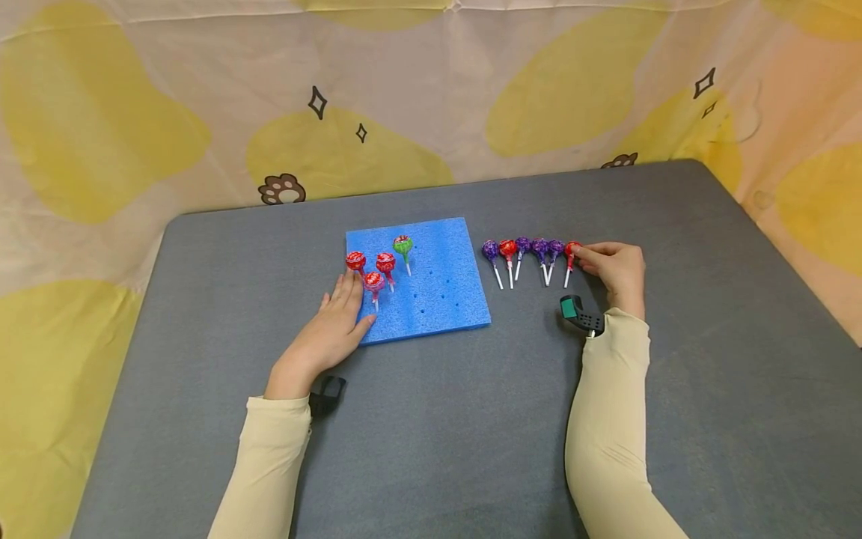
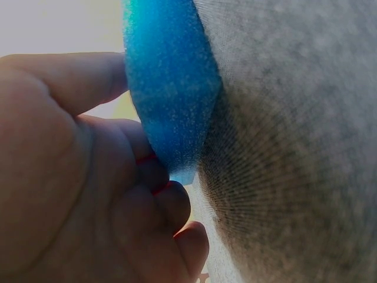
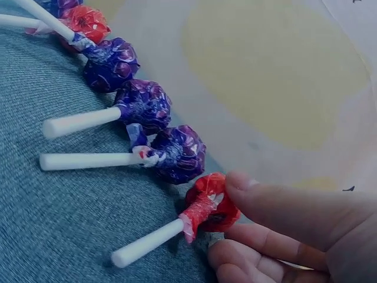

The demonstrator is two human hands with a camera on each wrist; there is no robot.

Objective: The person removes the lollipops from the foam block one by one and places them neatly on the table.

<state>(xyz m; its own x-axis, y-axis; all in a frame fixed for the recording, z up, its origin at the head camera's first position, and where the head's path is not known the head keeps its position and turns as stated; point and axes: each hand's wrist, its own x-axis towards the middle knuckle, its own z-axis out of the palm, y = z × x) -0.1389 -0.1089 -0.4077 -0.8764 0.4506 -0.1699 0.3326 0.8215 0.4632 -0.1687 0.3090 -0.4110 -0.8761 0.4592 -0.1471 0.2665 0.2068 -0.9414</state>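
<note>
My right hand (image 1: pixel 616 273) pinches the wrapped head of a red lollipop (image 3: pixel 203 203) between thumb and fingers, its white stick pointing away from the hand. This lollipop is at the right end of a row with several purple lollipops (image 3: pixel 179 154) and another red lollipop (image 1: pixel 507 248). My left hand (image 1: pixel 326 333) lies along the left edge of a blue foam board (image 1: pixel 441 243), fingers extended and thumb at the front corner. Three red lollipops (image 1: pixel 386 263) and a green lollipop (image 1: pixel 402 245) stand upright in the board's left part.
Small holes (image 1: pixel 442 296) dot the board's middle and right. Board and lollipop row are on a dark grey table (image 1: pixel 444 434). A patterned yellow and cream cloth (image 1: pixel 417 82) hangs behind it. Black wrist cameras (image 1: pixel 581 316) are worn on both arms.
</note>
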